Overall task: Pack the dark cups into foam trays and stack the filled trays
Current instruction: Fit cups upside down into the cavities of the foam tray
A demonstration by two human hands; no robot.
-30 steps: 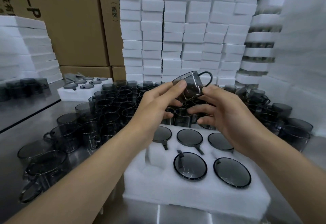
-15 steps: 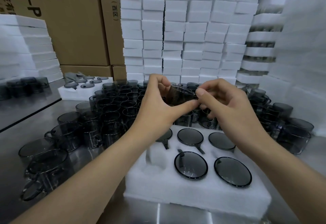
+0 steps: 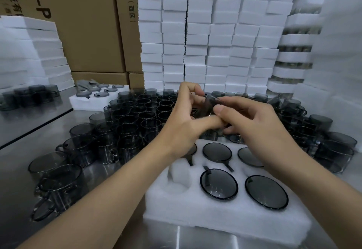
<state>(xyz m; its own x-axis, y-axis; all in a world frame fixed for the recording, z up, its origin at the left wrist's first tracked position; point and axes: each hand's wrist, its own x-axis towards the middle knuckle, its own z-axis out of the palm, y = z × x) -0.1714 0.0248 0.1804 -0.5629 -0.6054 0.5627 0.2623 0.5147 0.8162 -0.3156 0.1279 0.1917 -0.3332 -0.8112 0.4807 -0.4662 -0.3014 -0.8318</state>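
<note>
Here, on the steel surface (image 3: pixel 39 146), a white foam tray (image 3: pixel 215 215) is seen with its near-left pocket (image 3: pixel 177 188) bare. Above the tray's far edge a dark cup (image 3: pixel 212 101) is pinched in the curled grip of the left hand (image 3: pixel 182 129) and right hand (image 3: pixel 260 123), the bare pocket lying below, nearer the left.

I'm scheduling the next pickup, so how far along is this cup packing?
Done: five dark cups sit in the front foam tray, and trays stacked at the right appear filled. In hand: left hand and right hand both hold one cup above that tray. Left: its near-left pocket is empty, the tray is not yet stacked, and dozens of loose cups stand on the steel table.
</note>
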